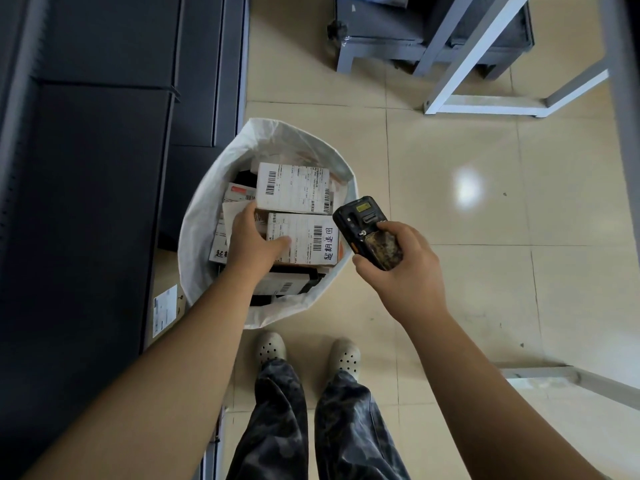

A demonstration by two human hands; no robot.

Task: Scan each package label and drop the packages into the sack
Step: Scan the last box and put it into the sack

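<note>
A white sack (207,216) stands open on the tiled floor, filled with several labelled packages. My left hand (254,242) reaches into it and grips a small box with a white label and handwritten blue characters (308,239). Just beyond it lies another white-labelled box (294,188) on top of the pile. My right hand (398,265) holds a black handheld scanner (367,232) just right of the sack's rim, its head pointing toward the boxes.
Dark shelving (104,168) runs along the left, with a labelled parcel (165,310) on its low edge. A grey metal frame (485,105) and a low cart (398,46) stand at the back right. My feet (308,355) are right behind the sack.
</note>
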